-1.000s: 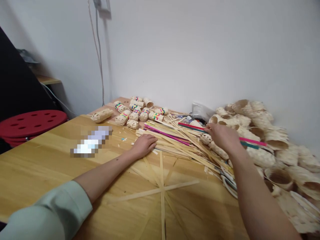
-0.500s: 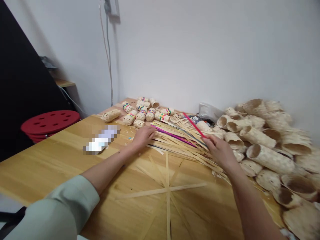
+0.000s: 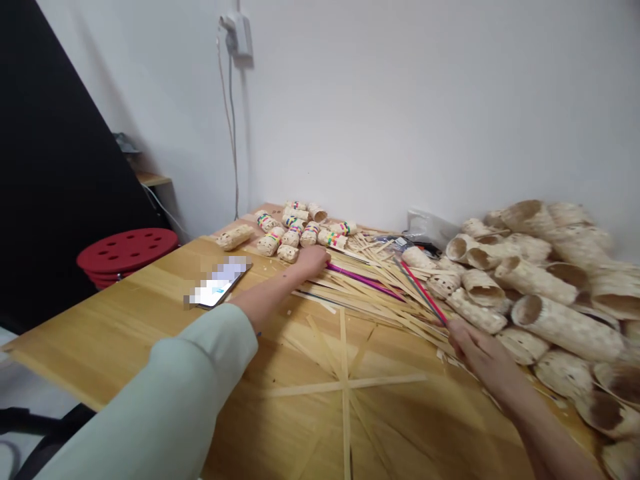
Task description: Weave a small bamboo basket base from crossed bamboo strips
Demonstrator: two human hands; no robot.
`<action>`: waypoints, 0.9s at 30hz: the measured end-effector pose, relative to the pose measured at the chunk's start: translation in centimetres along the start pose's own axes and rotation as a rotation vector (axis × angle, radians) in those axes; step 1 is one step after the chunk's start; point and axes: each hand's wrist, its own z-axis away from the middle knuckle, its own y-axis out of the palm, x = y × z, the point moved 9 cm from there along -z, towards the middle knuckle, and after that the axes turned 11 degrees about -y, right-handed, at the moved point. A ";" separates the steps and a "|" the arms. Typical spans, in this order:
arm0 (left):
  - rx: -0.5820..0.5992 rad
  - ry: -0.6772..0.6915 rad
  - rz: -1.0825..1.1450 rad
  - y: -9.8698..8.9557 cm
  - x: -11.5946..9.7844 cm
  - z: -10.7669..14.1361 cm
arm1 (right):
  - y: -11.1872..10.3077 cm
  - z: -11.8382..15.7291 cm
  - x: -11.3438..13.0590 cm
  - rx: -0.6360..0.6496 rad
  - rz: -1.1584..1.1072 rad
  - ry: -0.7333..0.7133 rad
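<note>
The right hand (image 3: 477, 353) is pinching a red strip (image 3: 424, 291) and a dark strip (image 3: 417, 289) near one end, its grip closed, while their free ends are extending over loose pale strips (image 3: 373, 295) on the tabletop (image 3: 125, 320). The left hand (image 3: 314, 262) is reaching beside the purple strips (image 3: 367, 279) — whether its grip is closing on any, I cannot tell. The strips are probably weighing almost nothing, springy lengthwise but easily creased; taking them flat near an end, between thumb and fingers, should be working best. Woven tubes (image 3: 567, 327) are lying beyond the right hand.
</note>
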 end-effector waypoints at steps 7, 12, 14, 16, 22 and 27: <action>0.041 0.042 -0.020 0.6 -0.2 -1.1 | 0.8 2.2 -2.0 0.030 -0.151 0.122; 0.030 0.090 -0.079 0.7 -0.7 -0.6 | 0.5 2.1 -2.8 -0.018 -0.090 0.135; 0.015 0.120 -0.098 0.4 -0.9 -0.3 | 0.4 2.1 -3.2 -0.013 -0.047 0.117; -0.007 0.153 -0.110 -0.1 -1.0 -0.1 | 0.5 2.0 -3.2 0.008 0.000 0.078; -0.084 0.200 -0.114 -2.6 -0.9 1.2 | 0.4 2.0 -2.9 0.027 0.080 0.026; -0.168 0.162 -0.056 -5.3 -0.1 3.2 | -0.2 2.0 -2.1 -0.026 0.062 0.020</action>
